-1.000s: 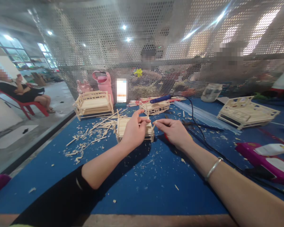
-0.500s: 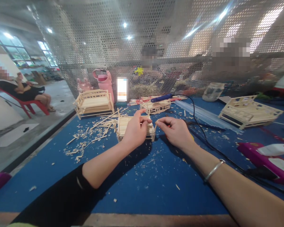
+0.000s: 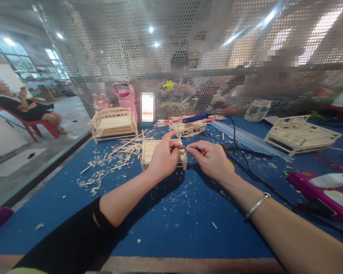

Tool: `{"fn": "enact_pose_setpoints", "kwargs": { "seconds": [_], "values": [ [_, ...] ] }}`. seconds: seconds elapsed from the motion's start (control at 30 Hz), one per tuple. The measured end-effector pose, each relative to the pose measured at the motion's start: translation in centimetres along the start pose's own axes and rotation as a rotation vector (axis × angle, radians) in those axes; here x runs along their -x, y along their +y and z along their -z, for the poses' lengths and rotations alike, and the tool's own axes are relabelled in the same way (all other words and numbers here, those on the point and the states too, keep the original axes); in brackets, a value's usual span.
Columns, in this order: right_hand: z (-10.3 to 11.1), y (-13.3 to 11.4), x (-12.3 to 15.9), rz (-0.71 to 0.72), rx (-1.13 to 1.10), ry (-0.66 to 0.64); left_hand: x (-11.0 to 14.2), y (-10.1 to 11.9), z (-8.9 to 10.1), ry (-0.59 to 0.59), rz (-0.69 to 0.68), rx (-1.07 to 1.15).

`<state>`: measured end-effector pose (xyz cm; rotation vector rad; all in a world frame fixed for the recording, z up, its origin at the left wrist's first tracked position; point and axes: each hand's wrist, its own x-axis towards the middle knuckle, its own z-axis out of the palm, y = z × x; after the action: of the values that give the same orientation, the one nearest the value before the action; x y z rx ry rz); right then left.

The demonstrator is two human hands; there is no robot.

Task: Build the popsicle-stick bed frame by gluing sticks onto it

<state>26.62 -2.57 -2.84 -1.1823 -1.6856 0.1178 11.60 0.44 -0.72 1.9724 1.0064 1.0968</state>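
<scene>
Work item: a stick frame (image 3: 148, 152) standing on the blue counter (image 3: 171, 224), centrally before the person. The left hand (image 3: 163, 158) lies over its right half, fingers bent, apparently to steady it; the fingers' undersides are hidden, so how firm that grip is cannot be told. The right hand (image 3: 213, 160) has thumb and forefinger pressed together at the frame's right end, seemingly pinching the top of a thin stick (image 3: 186, 156), likely so that it stays in line with the corner.

The blue-handled tool (image 3: 196, 118) rests across another frame (image 3: 188, 130), presumably to keep its tip off the counter. The phone (image 3: 147, 107) stands upright, probably for viewing.

Count: stick frames, four, including a back-left frame (image 3: 114, 123) and a far-right frame (image 3: 301, 137); blue-handled tool, one; phone, one; pink bottle (image 3: 127, 101), one; glass jar (image 3: 258, 111), one. Loose sticks (image 3: 128, 149), left of the work item: too many and overlapped to count.
</scene>
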Motion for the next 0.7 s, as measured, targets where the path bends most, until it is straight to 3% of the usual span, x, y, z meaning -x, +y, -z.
{"fn": "enact_pose_setpoints", "kwargs": {
  "seconds": [0.7],
  "values": [
    [0.58,-0.6,-0.27,0.07,0.143,-0.048,-0.07,-0.81,-0.1,-0.082,-0.034,0.054]
  ]
}}
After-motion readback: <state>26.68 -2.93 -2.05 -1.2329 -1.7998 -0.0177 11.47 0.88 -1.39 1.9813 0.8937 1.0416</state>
